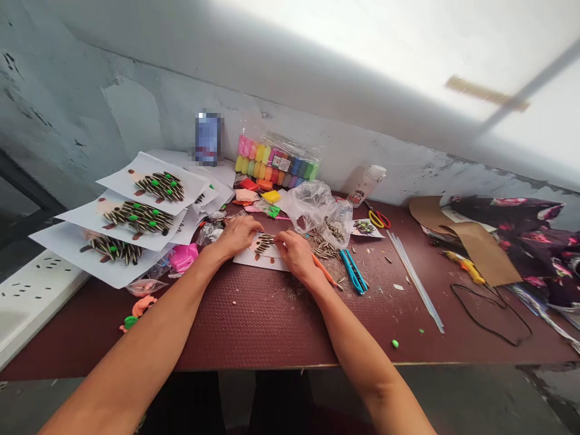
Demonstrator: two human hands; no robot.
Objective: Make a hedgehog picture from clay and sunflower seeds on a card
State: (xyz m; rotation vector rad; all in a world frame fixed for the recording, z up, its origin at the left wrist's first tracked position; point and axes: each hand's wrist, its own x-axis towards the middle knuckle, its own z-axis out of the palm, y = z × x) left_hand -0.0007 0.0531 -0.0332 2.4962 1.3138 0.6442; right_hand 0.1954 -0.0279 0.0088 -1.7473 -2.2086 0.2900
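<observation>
A small white card (pixel 260 261) lies on the dark red table in front of me. Rows of striped sunflower seeds (pixel 264 243) are stuck on it, with small brown clay dots along the lower edge. My left hand (pixel 239 235) rests at the card's left side, its bent fingers closed on the edge. Over the card's right part, my right hand (pixel 295 252) has thumb and fingers pinched together beside the seeds; anything between the fingertips is too small to make out. A pile of loose sunflower seeds (pixel 324 246) lies right of that hand, partly under a clear plastic bag (pixel 312 202).
Finished seed hedgehog sheets (pixel 158 238) are stacked left. Coloured clay packs (pixel 276 163) lean on the wall near a white bottle (pixel 368 184). Rightward lie a blue utility knife (pixel 353 272), scissors (pixel 378 219), glue sticks (pixel 417 284) and a yellow glue gun (pixel 471 269) with its cord.
</observation>
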